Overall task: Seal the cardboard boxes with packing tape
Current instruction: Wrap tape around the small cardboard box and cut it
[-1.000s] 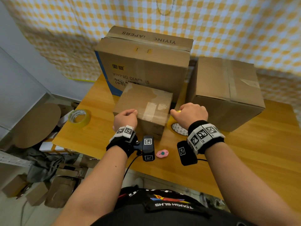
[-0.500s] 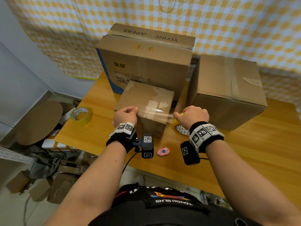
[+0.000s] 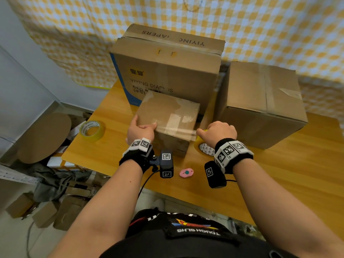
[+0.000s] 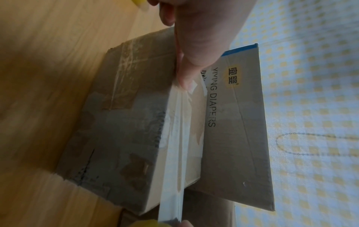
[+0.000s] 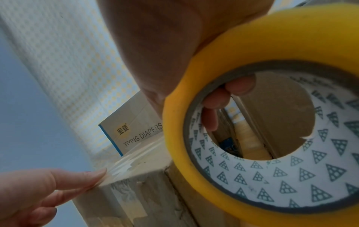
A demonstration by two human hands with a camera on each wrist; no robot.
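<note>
1. A small cardboard box (image 3: 168, 116) is stood on the wooden bench (image 3: 279, 170), just in front of a tall printed diaper box (image 3: 167, 71); a third, plain box (image 3: 260, 107) is set to the right.
2. The left hand (image 3: 140, 130) is laid on the near left top edge of the small box, its fingers (image 4: 186, 73) held straight and pressed on the free end of a clear tape strip (image 3: 175, 129).
3. The strip is drawn taut across the near top edge of the small box, from the left hand to the roll at the right.
4. A yellow tape roll (image 5: 272, 138) is gripped by the right hand (image 3: 217, 134) just beside the box's near right corner; its fingers (image 5: 213, 104) are curled through the core.
5. A second tape roll (image 3: 92, 130) is laid flat at the bench's left edge, well apart from the boxes.
6. A small pink object (image 3: 186, 172) is laid near the front edge of the bench, between the two wrists.
</note>
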